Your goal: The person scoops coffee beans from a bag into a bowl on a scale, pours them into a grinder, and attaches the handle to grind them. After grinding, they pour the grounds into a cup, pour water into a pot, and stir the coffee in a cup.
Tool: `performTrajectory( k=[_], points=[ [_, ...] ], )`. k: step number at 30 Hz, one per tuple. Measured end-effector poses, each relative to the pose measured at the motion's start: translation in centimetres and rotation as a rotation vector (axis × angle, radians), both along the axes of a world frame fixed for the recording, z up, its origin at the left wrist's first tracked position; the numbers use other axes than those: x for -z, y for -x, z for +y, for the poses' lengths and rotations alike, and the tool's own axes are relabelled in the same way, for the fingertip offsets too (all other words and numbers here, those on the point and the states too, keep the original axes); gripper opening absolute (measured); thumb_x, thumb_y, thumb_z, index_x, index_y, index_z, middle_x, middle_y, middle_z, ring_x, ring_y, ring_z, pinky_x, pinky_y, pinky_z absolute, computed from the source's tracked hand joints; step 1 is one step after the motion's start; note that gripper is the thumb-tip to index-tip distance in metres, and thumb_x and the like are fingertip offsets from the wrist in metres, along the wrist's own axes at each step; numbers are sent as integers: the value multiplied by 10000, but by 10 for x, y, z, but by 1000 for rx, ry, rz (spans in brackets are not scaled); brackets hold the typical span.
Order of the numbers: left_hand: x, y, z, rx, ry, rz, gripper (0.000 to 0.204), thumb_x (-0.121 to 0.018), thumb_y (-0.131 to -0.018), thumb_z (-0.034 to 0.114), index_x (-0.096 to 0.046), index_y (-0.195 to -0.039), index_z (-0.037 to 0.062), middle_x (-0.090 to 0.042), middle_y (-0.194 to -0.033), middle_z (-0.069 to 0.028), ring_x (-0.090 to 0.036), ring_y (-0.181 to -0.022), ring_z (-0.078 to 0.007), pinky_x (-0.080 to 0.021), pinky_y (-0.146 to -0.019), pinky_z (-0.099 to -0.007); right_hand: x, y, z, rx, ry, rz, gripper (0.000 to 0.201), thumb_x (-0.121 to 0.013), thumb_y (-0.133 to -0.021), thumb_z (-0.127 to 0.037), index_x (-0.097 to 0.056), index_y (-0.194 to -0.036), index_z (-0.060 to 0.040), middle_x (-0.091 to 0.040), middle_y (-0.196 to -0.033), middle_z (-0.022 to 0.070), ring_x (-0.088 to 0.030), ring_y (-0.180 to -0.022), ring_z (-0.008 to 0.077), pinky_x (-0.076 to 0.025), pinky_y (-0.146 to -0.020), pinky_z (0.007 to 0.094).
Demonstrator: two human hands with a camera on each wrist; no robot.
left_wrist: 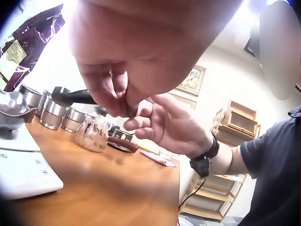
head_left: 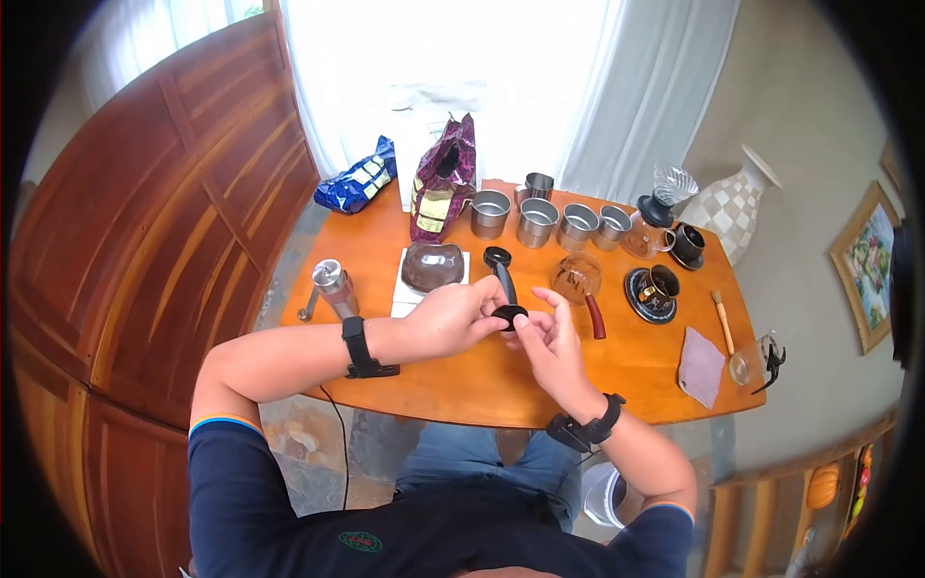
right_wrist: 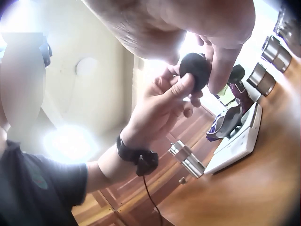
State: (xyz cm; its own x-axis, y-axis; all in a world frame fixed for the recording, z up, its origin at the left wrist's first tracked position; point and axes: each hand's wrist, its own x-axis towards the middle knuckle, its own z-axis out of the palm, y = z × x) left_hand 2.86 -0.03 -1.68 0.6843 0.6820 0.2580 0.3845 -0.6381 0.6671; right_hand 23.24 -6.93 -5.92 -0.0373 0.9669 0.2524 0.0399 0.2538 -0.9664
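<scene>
Scoop axis: your black scoop (head_left: 503, 287) runs away from you, towards the cups.
Left hand (head_left: 451, 318): fingers pinch its near end.
Right hand (head_left: 545, 343): fingertips also close on that end.

Scoop's (head_left: 502, 285) near end perhaps hidden by fingers (head_left: 482, 310).
</scene>
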Motion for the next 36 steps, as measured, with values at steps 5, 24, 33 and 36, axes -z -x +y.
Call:
performTrajectory(
  k=[5,24,33,36],
  points=[
    [-12,-14,-8,-76,-83,-59,238,-705,-944,152,-569,-1106,43,-721,-869,-131,-727,-813,-307,-560,-706,-400,-32,24,8,-24,88,319,368,-602,-1067,-209,-492,-1364,-23,-673,-1087,84,-681,-962,118,-595,-748,265],
    [-86,33,151,-704,-359,243,365,-718,-906,332,-700,-1145,57,-743,-1037,-185,-714,-992,-371,-562,-873,-459,-117,47,105,154,-368,-601,529,-748,-862,-276,-600,-1250,51,-692,-1124,259,-682,-1045,357,-536,-921,404],
    [-83,30,169,-745,-440,235,238,-643,-917,254,-715,-983,36,-731,-950,-234,-703,-946,-421,-555,-831,-508,-105,78,162,248,-609,-932,201,-635,-861,-47,-567,-1020,55,-673,-957,277,-699,-901,429,-576,-790,478],
    [-85,32,167,-759,-419,241,241,-668,-908,248,-705,-975,19,-723,-920,-246,-698,-926,-433,-548,-820,-512,-109,88,181,267,-534,-950,160,-622,-871,-52,-597,-1000,38,-687,-965,272,-708,-914,418,-583,-795,479]
  ],
)
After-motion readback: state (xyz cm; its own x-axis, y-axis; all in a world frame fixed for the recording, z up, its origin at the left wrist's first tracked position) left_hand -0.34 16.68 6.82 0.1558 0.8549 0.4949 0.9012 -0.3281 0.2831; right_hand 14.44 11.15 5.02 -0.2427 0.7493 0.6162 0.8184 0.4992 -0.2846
